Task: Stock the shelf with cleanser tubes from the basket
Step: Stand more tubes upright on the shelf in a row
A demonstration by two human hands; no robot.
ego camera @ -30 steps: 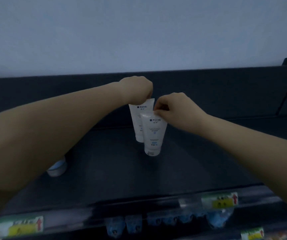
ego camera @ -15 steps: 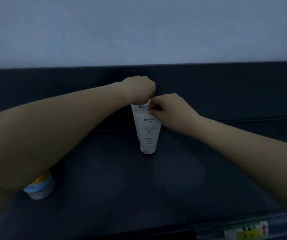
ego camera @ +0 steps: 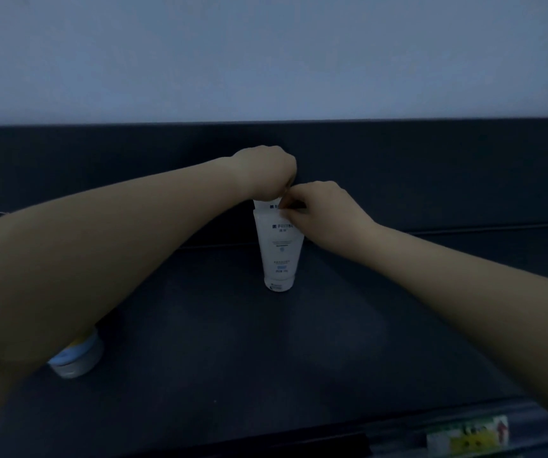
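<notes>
Two bare arms reach across a dark shelf (ego camera: 233,358) toward its back panel (ego camera: 431,173). A white front cleanser tube (ego camera: 279,256) stands cap-down near the back, and the right hand (ego camera: 324,211) pinches its flat top edge, probably to steady it upright. Directly behind it, a rear cleanser tube (ego camera: 264,204) shows only its top strip. The left hand (ego camera: 266,170) curls down over that strip and seems to grip it, probably so the pair line up in a row. A round container (ego camera: 77,358) sits partly under the left forearm. A price label (ego camera: 467,438) marks the shelf's front lip. The basket is out of view.
</notes>
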